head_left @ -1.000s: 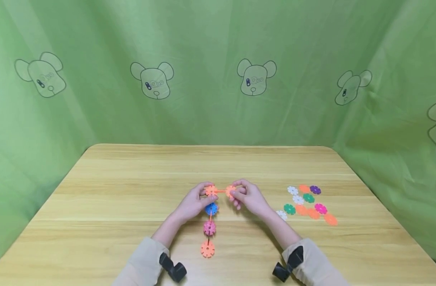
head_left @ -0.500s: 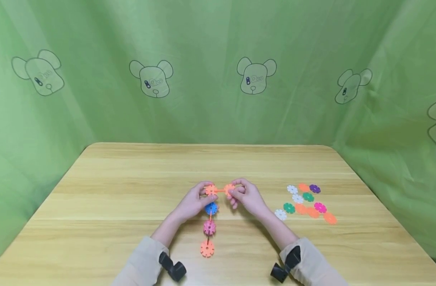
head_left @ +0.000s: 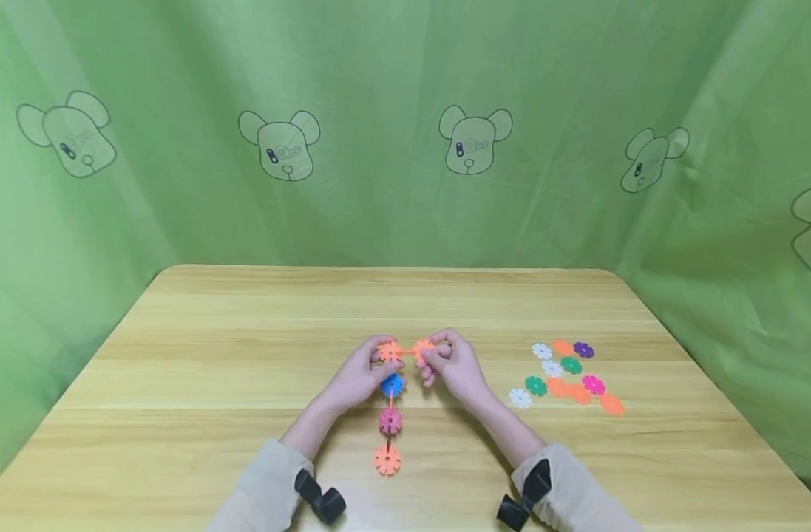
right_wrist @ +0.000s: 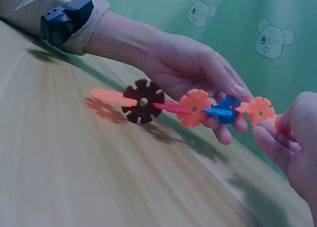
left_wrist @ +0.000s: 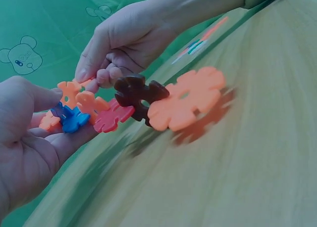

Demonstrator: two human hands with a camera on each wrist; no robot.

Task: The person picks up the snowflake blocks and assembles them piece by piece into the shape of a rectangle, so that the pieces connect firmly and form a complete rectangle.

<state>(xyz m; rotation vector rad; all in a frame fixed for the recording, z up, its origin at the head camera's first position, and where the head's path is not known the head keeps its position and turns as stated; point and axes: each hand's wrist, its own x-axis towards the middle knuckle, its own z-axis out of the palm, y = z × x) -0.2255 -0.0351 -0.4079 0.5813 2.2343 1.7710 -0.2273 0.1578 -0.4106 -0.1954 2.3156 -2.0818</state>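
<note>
A chain of slotted plastic snowflake discs runs toward me over the table. My left hand (head_left: pixel 357 378) pinches its far part, around an orange disc (head_left: pixel 390 352) and the blue disc (head_left: pixel 392 385). Past them come a pink disc (head_left: pixel 390 421), a brown disc (right_wrist: pixel 143 101) seen edge-on from the head, and an orange end disc (head_left: pixel 388 460), low over the wood with its shadow beneath. My right hand (head_left: pixel 460 373) pinches another orange disc (head_left: pixel 423 350) to the right, its lower part behind the thumb. An edge-on orange disc (head_left: pixel 407 352) bridges the two hands.
Loose discs lie flat at the right of the wooden table (head_left: pixel 245 310): white (head_left: pixel 520 398), green (head_left: pixel 536 386), purple (head_left: pixel 583 350), pink (head_left: pixel 594 385) and several orange ones (head_left: pixel 612 404). A green curtain (head_left: pixel 378 207) with mouse-head outlines hangs behind the table.
My right hand has shifted slightly left with its orange disc, narrowing the gap to the left hand. The left hand and the chain have barely moved.
</note>
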